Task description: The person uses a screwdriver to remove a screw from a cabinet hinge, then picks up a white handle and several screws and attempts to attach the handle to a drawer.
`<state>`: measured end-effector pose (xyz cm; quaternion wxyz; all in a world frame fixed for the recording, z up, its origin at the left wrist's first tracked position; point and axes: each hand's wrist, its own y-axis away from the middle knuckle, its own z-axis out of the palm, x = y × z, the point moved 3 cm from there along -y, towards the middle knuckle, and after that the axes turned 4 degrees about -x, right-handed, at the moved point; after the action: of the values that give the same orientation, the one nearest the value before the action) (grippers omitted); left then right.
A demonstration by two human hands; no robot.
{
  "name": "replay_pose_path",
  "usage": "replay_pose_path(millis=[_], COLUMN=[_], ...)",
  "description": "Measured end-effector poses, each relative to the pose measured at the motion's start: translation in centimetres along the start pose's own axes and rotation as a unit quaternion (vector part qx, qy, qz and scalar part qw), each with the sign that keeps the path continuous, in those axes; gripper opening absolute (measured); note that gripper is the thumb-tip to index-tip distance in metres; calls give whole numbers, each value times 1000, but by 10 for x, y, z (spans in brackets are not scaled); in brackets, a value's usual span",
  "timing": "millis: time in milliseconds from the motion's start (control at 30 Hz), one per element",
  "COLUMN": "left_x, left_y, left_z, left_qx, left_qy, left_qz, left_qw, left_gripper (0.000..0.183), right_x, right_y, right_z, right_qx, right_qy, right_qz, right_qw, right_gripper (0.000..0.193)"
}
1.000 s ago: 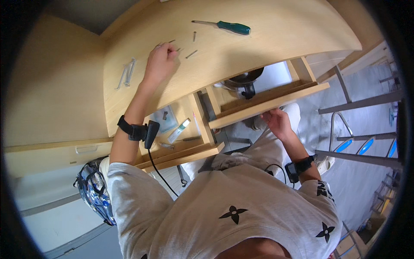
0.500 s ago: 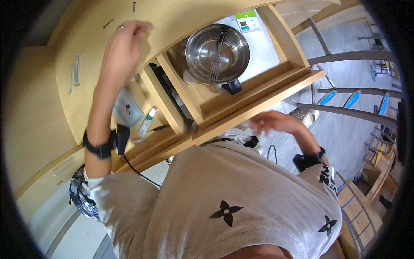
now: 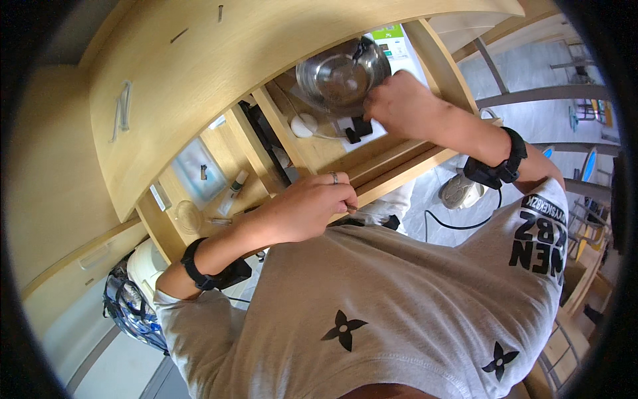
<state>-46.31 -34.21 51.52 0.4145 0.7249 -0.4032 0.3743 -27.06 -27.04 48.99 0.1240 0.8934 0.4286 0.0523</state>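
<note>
1. Fingers of the left hand [image 3: 322, 205] are lying bent in front of the grey shirt [image 3: 399, 292], over the front edge of the right drawer [image 3: 405, 171]; whether they are clamping on anything, I cannot tell.
2. Left drawer [image 3: 159, 229] is standing open beyond the left forearm, holding a capped tube [image 3: 232, 193] and a clear bag [image 3: 189, 166].
3. Right hand [image 3: 405, 106] is hanging over the right drawer, its bent fingers beside the steel pot; I cannot tell whether they are gripping its rim.
4. Steel pot [image 3: 342, 83], slightly blurred, is sitting inside the right drawer, with a white round object [image 3: 304, 125] lying to its left and a green-and-white packet [image 3: 393, 45] lying beyond.
5. Tabletop [image 3: 199, 73] is stretching past both drawers, carrying two screws [image 3: 220, 13] and, farther left, clear strips [image 3: 123, 110].
6. Metal frame [image 3: 512, 92] is standing off to the right.
</note>
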Motion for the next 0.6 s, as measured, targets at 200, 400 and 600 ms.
replay_pose_path(millis=[200, 400, 600], left_x=[-8, -24, -29], left_y=[-6, -20, -24], left_z=[7, 7, 13], left_qx=[-26, -99, -114], left_qy=[62, 135, 133], left_qz=[31, 49, 71], left_qw=[997, 985, 982], left_gripper=[8, 15, 10], right_x=[62, 51, 51], right_y=[1, 13, 6], right_z=[-2, -28, -17], right_qx=[164, 193, 209], right_qy=[-3, -28, -62], right_qz=[213, 260, 163], right_qw=[963, 946, 962], right_gripper=[29, 19, 14])
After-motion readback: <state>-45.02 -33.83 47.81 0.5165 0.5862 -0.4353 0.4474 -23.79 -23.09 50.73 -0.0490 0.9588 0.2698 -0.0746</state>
